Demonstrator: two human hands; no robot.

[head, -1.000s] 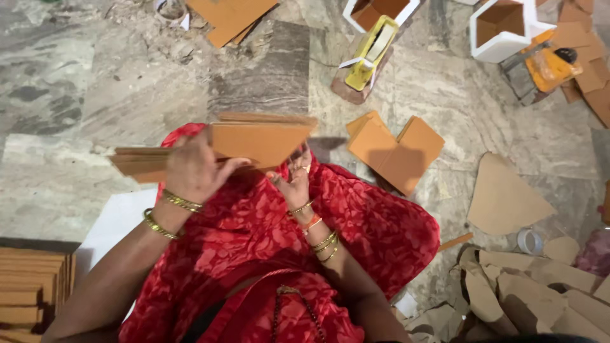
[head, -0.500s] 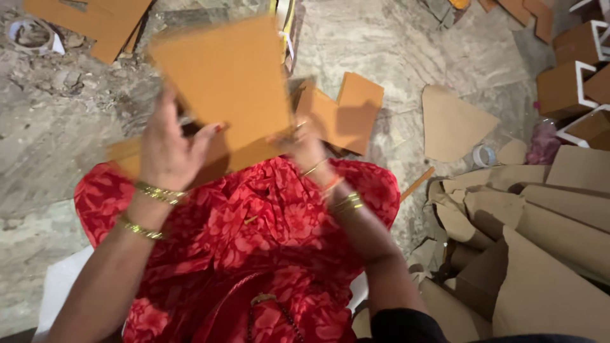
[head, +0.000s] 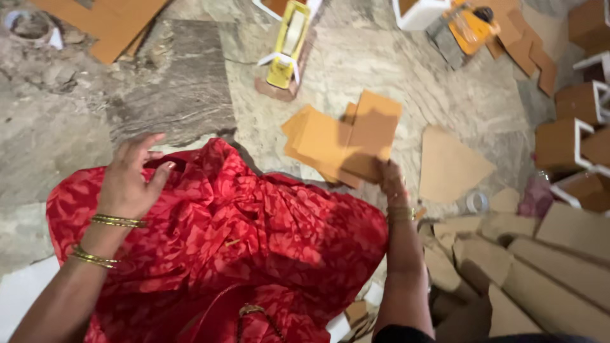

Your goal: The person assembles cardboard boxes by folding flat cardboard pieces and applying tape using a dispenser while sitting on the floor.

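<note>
Head camera, steeply downward, close

Mottled grey-beige stone floor (head: 356,70), darker slab (head: 171,76) set in; even light.

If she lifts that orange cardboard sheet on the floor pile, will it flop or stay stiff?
The cardboard sheet under the right hand looks flat with crisp edges, so probably stiff. It seems thin, so likely light. Lying loose on the pile, it may slide when pushed.

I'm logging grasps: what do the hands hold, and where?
The right hand grips a cardboard sheet at its near edge; the left hand holds nothing.
</note>
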